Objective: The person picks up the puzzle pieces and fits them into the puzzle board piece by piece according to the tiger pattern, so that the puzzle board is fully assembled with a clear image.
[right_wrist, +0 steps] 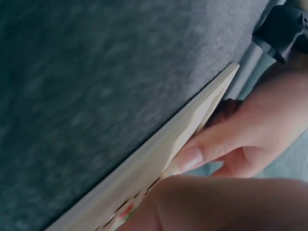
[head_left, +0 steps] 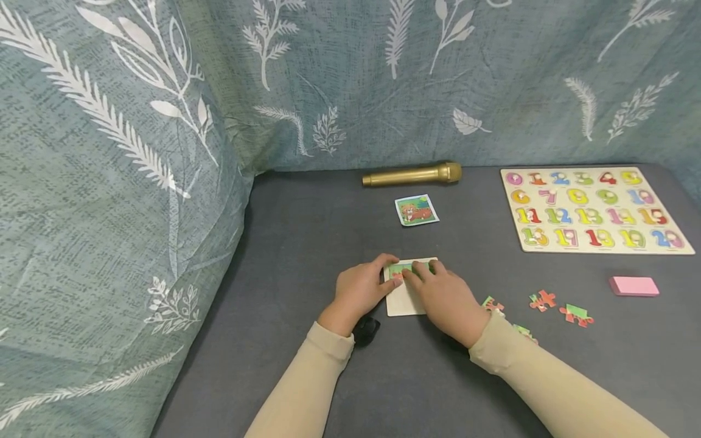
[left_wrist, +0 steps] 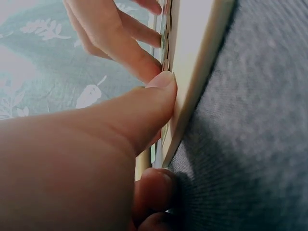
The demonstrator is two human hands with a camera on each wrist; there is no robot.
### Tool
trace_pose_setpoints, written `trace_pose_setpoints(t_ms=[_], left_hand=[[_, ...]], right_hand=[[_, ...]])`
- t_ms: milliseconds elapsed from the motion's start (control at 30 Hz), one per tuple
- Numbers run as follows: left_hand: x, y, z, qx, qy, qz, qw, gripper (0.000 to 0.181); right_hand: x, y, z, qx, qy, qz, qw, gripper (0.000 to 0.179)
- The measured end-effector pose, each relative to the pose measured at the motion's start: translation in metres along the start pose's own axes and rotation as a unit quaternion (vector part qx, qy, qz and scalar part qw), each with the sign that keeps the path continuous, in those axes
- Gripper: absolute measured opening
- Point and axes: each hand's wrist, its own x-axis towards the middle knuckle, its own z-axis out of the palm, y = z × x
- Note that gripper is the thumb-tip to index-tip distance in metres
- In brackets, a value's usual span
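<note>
A pale wooden puzzle board (head_left: 402,303) lies flat on the dark table, with joined green and red jigsaw pieces (head_left: 401,267) along its far side. My left hand (head_left: 358,286) grips the board's left side; the left wrist view has its thumb (left_wrist: 161,86) pressed at the pieces' edge and other fingers low beside the board. From the right, my right hand (head_left: 446,298) reaches over the board, extended fingertips touching the pieces and covering part of them. The right wrist view catches the board's thin edge (right_wrist: 144,161) close to the cloth surface.
Loose jigsaw pieces (head_left: 542,300) lie right of the right hand, some partly behind its sleeve. Beyond the board are a picture card (head_left: 417,211) and a gold microphone (head_left: 411,176). A number board (head_left: 588,210) and a pink block (head_left: 634,286) lie at the right.
</note>
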Motion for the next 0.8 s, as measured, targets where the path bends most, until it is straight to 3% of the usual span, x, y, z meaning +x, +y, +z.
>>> trace_pose_setpoints(t_ms=[167, 300, 500, 700, 800], left_hand=[[0.0004, 0.0002, 0.001, 0.005, 0.001, 0.002, 1.0, 0.048], [0.0009, 0.0013, 0.0007, 0.007, -0.004, -0.003, 1.0, 0.049], [0.001, 0.0023, 0.0011, 0.014, -0.005, -0.007, 0.9999, 0.049], [0.0012, 0.0022, 0.002, 0.019, -0.011, -0.009, 0.9997, 0.049], [0.0019, 0.0026, 0.002, 0.018, -0.013, -0.007, 0.9997, 0.05]], right_hand=[[0.0009, -0.0026, 0.0067, -0.012, 0.046, -0.002, 0.9989, 0.04], [-0.0001, -0.002, 0.0083, -0.017, 0.031, 0.003, 0.9994, 0.047], [0.0008, -0.0012, 0.0093, -0.027, 0.002, -0.007, 0.9996, 0.043], [0.0029, -0.0044, 0.0054, -0.059, 0.015, -0.013, 0.9981, 0.04], [0.0043, -0.005, 0.0023, -0.045, 0.013, -0.014, 0.9988, 0.039]])
